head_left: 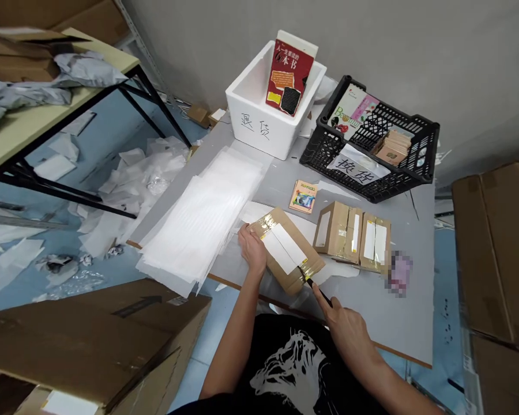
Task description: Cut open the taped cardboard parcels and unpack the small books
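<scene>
A taped cardboard box (296, 279) with a white label lies tilted across the front of the table. My left hand (251, 248) grips its left edge, the thumb on top near the tape. In my right hand (346, 323) is a black-handled box cutter (320, 293), its tip at the tape along the box's near right end. To the right stand two more taped boxes, a larger one (338, 229) and a smaller one (375, 242), side by side. Behind the box in my grip lies a small booklet (303, 196) with a colourful cover.
White foam sheets (207, 213) are stacked on the table's left. A white foam bin (255, 124) and a black crate (367, 167) at the back hold books. An open carton (112, 323) stands front left, tall cartons (484, 242) at right. Packing scraps (134, 190) litter the floor.
</scene>
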The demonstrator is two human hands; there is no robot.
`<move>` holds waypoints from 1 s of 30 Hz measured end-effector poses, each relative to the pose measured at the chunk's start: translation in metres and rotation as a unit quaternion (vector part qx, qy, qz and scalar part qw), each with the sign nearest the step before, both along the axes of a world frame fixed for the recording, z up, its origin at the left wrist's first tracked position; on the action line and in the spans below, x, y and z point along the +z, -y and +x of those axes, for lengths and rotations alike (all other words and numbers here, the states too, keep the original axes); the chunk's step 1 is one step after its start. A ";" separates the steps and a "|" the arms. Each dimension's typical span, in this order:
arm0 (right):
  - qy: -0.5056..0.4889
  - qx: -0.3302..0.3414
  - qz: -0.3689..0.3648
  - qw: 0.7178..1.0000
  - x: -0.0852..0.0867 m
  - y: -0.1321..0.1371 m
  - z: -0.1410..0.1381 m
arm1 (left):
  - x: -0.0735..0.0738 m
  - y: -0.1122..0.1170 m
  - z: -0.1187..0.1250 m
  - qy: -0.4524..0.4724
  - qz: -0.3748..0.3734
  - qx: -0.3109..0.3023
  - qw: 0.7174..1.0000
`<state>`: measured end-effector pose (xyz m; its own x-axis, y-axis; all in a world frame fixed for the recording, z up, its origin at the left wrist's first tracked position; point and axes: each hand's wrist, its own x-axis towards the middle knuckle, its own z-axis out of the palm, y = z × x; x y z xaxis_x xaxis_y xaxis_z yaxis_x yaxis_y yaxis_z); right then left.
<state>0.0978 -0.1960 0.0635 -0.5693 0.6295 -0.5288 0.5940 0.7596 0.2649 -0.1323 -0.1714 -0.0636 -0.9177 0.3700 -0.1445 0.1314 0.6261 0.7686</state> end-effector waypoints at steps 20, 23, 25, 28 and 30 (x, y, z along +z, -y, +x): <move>-0.331 -0.242 0.042 0.911 0.005 0.008 0.081 | 0.058 -0.026 -0.033 -0.354 -0.083 -0.625 0.690; -0.399 -0.319 -0.014 0.860 -0.010 0.005 0.067 | 0.059 -0.038 -0.024 -0.363 -0.075 -0.797 0.478; -0.423 -0.357 -0.035 0.832 -0.019 0.003 0.060 | 0.052 -0.038 -0.020 -0.356 -0.067 -0.829 0.425; -0.450 -0.390 -0.053 0.802 -0.027 0.001 0.057 | 0.045 -0.036 -0.019 -0.311 -0.012 -0.831 0.461; -0.466 -0.409 -0.076 0.781 -0.031 -0.002 0.057 | 0.047 -0.036 -0.020 -0.262 0.013 -0.821 0.507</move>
<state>0.1547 -0.1942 0.0328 -0.1912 0.9547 -0.2281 0.7775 0.0055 -0.6288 -0.1524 -0.1351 -0.0168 0.7213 0.6924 -0.0166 0.6495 -0.6680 0.3632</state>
